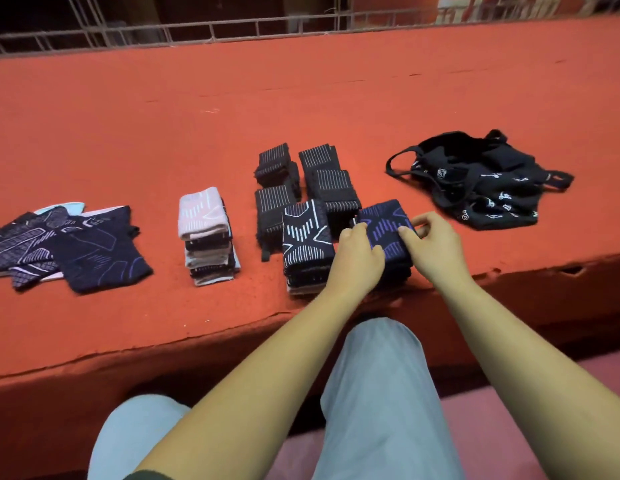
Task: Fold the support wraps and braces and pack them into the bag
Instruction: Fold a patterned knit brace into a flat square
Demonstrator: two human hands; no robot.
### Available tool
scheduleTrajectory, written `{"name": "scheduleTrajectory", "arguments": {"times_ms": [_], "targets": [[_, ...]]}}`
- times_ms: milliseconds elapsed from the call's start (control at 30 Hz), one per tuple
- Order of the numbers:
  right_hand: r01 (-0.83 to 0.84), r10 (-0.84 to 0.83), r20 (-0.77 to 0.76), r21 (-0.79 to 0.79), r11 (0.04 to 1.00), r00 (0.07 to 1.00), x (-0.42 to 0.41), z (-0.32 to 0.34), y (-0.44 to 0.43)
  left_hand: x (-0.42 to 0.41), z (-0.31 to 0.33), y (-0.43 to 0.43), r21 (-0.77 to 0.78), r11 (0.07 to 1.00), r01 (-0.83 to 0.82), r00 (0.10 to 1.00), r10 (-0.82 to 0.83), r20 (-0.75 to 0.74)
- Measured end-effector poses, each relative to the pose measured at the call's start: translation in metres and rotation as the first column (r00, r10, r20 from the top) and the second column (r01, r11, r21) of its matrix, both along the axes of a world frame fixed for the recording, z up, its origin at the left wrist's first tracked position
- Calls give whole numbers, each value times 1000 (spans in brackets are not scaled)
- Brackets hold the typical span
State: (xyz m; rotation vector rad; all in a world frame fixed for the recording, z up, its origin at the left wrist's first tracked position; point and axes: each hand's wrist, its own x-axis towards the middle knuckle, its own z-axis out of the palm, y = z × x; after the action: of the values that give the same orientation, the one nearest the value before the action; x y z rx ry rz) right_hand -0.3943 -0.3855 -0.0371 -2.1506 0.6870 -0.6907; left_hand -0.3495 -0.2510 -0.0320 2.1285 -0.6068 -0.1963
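Observation:
A folded navy brace with purple lines (384, 226) tops a small stack near the front edge of the red surface. My left hand (358, 258) grips its left side and my right hand (436, 244) pinches its right side. Directly left stands another folded stack with white lines (306, 237). Behind them lie several folded black striped wraps (322, 174). A stack topped by a pale pink brace (204, 233) stands further left. Unfolded dark braces (69, 244) lie spread at far left. The black printed bag (481, 181) lies crumpled at right, its mouth open.
The red cloth-covered surface (301, 91) stretches wide, with a worn front edge (232, 327) near my knees. A metal wire rail (211, 32) runs along the far side. My legs in light blue trousers (377, 393) are below the edge.

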Motion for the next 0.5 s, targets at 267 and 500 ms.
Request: {"name": "scheduleTrajectory", "arguments": {"times_ms": [267, 500], "targets": [[37, -36, 141, -6, 999, 989, 7, -6, 15, -11, -18, -17, -220, 963, -153, 974, 110, -199], [59, -57, 83, -20, 998, 995, 13, -24, 15, -12, -26, -14, -328, 923, -202, 939, 87, -333]]}}
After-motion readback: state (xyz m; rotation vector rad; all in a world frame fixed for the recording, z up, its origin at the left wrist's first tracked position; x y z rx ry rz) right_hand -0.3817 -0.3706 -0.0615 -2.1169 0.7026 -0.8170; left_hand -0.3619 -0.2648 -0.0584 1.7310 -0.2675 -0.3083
